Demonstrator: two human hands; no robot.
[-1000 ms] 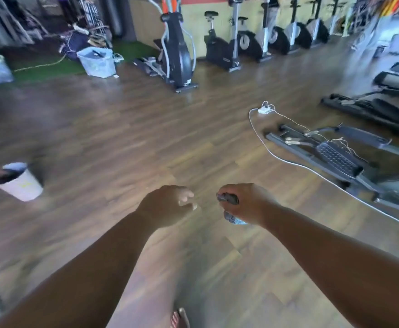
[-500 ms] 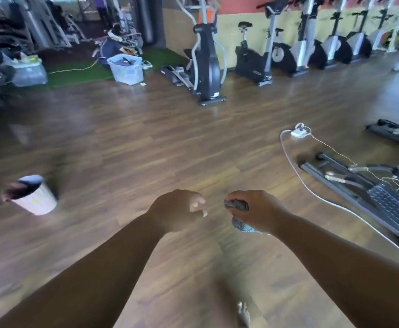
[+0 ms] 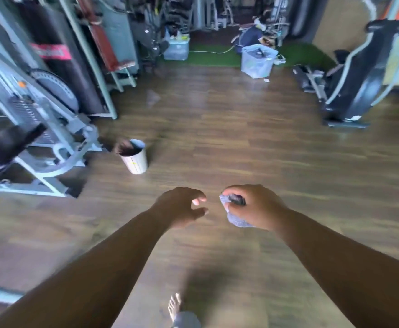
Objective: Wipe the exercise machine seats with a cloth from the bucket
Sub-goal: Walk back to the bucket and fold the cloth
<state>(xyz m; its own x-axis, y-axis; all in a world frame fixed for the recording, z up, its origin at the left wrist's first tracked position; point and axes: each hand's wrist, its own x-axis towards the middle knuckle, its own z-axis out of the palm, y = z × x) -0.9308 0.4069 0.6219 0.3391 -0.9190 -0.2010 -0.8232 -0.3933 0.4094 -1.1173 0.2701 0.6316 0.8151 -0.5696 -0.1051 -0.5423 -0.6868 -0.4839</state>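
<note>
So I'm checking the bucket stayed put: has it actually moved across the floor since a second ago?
Cannot tell: the white bucket shifted right in view, but so did the clear bin.

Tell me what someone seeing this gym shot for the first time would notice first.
Two bare forearms reach out from the bottom edge. The right hand grips a bunched grey cloth, while the left hand hangs loosely curled and holds nothing. Ahead and to the left, a small white bucket stands on the wooden floor beside a grey weight machine.
</note>
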